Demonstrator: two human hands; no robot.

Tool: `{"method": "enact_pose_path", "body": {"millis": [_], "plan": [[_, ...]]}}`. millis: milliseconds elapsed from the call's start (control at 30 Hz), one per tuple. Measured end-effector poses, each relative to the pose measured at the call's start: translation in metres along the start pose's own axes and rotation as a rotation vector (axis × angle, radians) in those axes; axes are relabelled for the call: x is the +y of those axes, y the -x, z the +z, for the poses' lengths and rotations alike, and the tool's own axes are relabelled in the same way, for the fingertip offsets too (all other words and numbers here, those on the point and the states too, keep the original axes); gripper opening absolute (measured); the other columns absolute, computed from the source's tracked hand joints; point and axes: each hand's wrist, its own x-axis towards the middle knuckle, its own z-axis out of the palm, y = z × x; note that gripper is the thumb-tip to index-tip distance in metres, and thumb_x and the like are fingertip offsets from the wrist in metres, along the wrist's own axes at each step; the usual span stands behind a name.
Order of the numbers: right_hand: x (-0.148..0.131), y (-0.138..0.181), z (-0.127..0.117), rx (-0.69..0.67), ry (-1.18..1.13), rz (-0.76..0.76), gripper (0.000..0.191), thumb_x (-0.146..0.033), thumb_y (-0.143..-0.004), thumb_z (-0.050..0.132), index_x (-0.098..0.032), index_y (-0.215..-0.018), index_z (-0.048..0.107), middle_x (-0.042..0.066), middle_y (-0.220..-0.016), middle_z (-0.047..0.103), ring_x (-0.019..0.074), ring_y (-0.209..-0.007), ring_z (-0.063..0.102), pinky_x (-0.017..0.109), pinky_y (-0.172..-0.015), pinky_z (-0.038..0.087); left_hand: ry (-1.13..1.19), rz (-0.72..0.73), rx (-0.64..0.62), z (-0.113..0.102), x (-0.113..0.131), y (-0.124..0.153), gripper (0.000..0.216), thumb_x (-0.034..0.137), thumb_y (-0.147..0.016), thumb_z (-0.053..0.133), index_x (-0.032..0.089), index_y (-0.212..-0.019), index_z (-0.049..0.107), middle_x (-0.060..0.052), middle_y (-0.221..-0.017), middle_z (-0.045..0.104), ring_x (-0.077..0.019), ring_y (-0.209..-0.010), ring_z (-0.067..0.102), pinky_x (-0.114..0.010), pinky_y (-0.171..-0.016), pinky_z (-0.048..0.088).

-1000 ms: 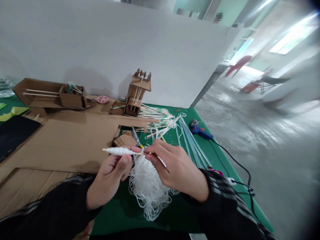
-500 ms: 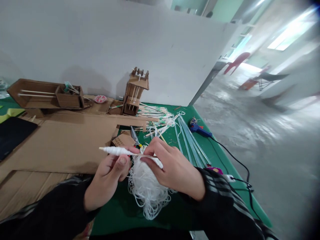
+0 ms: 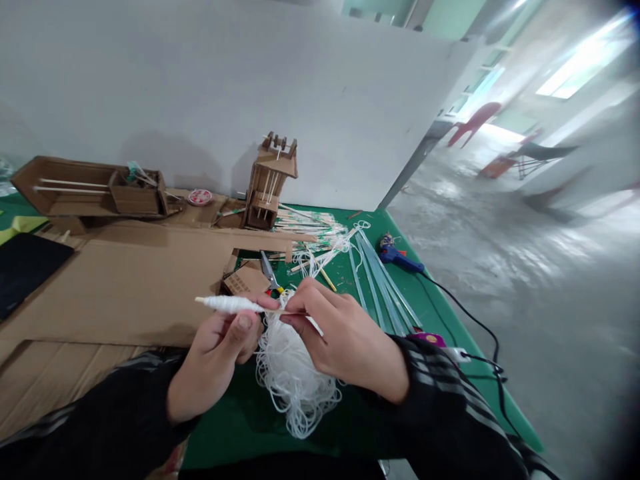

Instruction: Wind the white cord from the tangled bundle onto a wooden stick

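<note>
A thin wooden stick (image 3: 273,311) wound with white string (image 3: 230,304) lies across both hands, its bare tip pointing left. My left hand (image 3: 220,353) is closed around the wound part, thumb in front and fingers behind. At the stick's right end, the thumb and fingers of my right hand (image 3: 340,333) pinch it. Beneath and between the hands, a loose heap of white cord (image 3: 297,380) rests on the green tabletop (image 3: 230,427). Scissors (image 3: 269,270) and a small cardboard piece (image 3: 247,279) sit just beyond my fingers.
Cardboard sheets (image 3: 150,280) cover the left side. Behind stand a cardboard tower (image 3: 270,183) and a long cardboard box (image 3: 80,187). Several sticks (image 3: 310,223), clear glue sticks (image 3: 377,280) and a blue glue gun (image 3: 400,259) with a trailing cable lie right of centre, near the table edge.
The wound stick has shifted very slightly left, with its tip a little lower. Both hands keep their grip, and the rest looks the same.
</note>
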Motion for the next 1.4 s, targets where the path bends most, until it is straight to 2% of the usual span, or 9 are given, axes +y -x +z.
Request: {"method": "enact_pose_path", "body": {"millis": [167,333,400,567,733,967,1133,1300,1400], "plan": [[0.0001,-0.0002,0.0014,0.031,0.053,-0.083,0.017,-0.015,-0.096,0.042,-0.016,-0.087,0.056,0.002,-0.074,0.058,0.0138,-0.066,0.054,0.027,-0.056,0.037,0.008,0.016,-0.039,-0.0001,-0.0015,0.0005,0.028,0.037,-0.099,0.047,0.019,-0.114,0.062,0.008,-0.057,0.029,-0.0079,-0.049,0.022,-0.022,-0.047,0.023],[-0.0027,-0.0003,-0.0001,-0.019,0.045,0.004,0.011,-0.026,-0.096,0.049,-0.016,-0.099,0.054,0.003,-0.089,0.060,0.0134,-0.066,0.054,0.026,-0.051,0.034,0.000,0.004,-0.026,0.0007,-0.0010,0.0004,0.031,0.040,-0.098,0.046,0.017,-0.112,0.063,0.008,-0.056,0.027,-0.0079,-0.049,0.021,-0.022,-0.047,0.022],[-0.0021,0.0001,0.0012,0.014,0.037,-0.006,0.008,-0.022,-0.096,0.049,-0.016,-0.095,0.053,0.003,-0.087,0.058,0.0128,-0.066,0.054,0.026,-0.050,0.033,-0.015,0.000,-0.018,0.0010,0.0002,0.0005,0.032,0.040,-0.098,0.046,0.017,-0.111,0.063,0.008,-0.056,0.028,-0.0080,-0.049,0.022,-0.022,-0.047,0.023],[-0.0008,-0.0009,0.0024,0.038,0.058,-0.081,0.015,-0.015,-0.096,0.042,-0.017,-0.087,0.054,0.000,-0.075,0.054,0.0131,-0.063,0.050,0.027,-0.051,0.033,-0.032,-0.010,-0.027,0.0026,0.0031,0.0002,0.033,0.042,-0.096,0.049,0.015,-0.110,0.063,0.008,-0.055,0.028,-0.0075,-0.048,0.022,-0.022,-0.046,0.021],[-0.0027,-0.0019,-0.0001,-0.038,0.028,0.003,0.010,-0.026,-0.094,0.050,-0.016,-0.097,0.053,0.003,-0.087,0.057,0.0128,-0.063,0.051,0.025,-0.049,0.032,-0.037,-0.010,-0.022,0.0007,0.0004,-0.0001,0.032,0.041,-0.097,0.049,0.017,-0.111,0.064,0.008,-0.056,0.030,-0.0075,-0.048,0.022,-0.021,-0.046,0.022],[-0.0007,-0.0014,-0.0005,-0.007,0.044,-0.058,0.017,-0.015,-0.095,0.042,-0.016,-0.085,0.055,0.001,-0.074,0.056,0.0129,-0.062,0.051,0.026,-0.053,0.034,-0.045,-0.024,-0.025,-0.0001,0.0003,-0.0012,0.032,0.039,-0.096,0.050,0.015,-0.113,0.062,0.008,-0.056,0.030,-0.0077,-0.049,0.023,-0.021,-0.045,0.021],[-0.0021,-0.0010,-0.0024,-0.045,-0.004,0.030,0.009,-0.025,-0.094,0.051,-0.016,-0.095,0.053,0.004,-0.088,0.059,0.0133,-0.065,0.055,0.025,-0.052,0.035,-0.034,-0.044,-0.011,-0.0002,0.0004,-0.0001,0.030,0.040,-0.095,0.052,0.016,-0.111,0.061,0.008,-0.057,0.027,-0.0072,-0.049,0.021,-0.021,-0.044,0.018],[-0.0017,-0.0002,-0.0004,0.010,0.046,-0.017,0.017,-0.019,-0.097,0.041,-0.017,-0.087,0.054,0.001,-0.077,0.058,0.0132,-0.062,0.054,0.026,-0.053,0.035,-0.029,-0.047,-0.015,-0.0012,-0.0005,0.0006,0.028,0.040,-0.095,0.052,0.018,-0.111,0.061,0.008,-0.057,0.026,-0.0073,-0.049,0.021,-0.021,-0.044,0.017],[-0.0016,-0.0004,-0.0007,-0.024,0.052,0.000,0.012,-0.023,-0.097,0.045,-0.017,-0.092,0.055,0.002,-0.083,0.059,0.0140,-0.065,0.054,0.027,-0.052,0.034,-0.023,-0.045,-0.015,-0.0009,-0.0005,-0.0001,0.028,0.039,-0.095,0.053,0.017,-0.111,0.062,0.008,-0.058,0.028,-0.0071,-0.049,0.022,-0.021,-0.044,0.018]]}}
